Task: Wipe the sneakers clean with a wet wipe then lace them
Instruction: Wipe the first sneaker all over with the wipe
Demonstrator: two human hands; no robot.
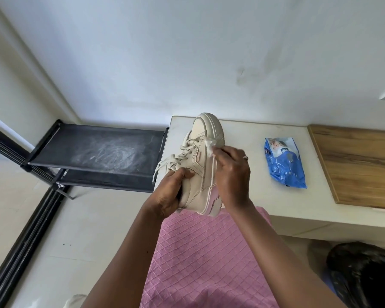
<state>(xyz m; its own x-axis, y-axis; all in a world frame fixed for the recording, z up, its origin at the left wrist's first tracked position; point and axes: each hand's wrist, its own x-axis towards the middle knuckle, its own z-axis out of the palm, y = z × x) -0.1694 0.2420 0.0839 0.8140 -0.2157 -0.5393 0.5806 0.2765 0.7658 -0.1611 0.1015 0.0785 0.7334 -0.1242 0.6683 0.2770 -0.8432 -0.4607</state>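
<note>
A cream sneaker is held up in front of me, toe pointing away, sole to the right, its laces hanging loose on the left. My left hand grips the heel and collar from the left. A crumpled white wet wipe is pinched in my right hand and pressed against the sneaker's side near the sole. Only one sneaker is in view.
A blue pack of wet wipes lies on the white table. A wooden board covers the table's right part. A dusty black shoe rack stands on the left, and a black bag sits low right.
</note>
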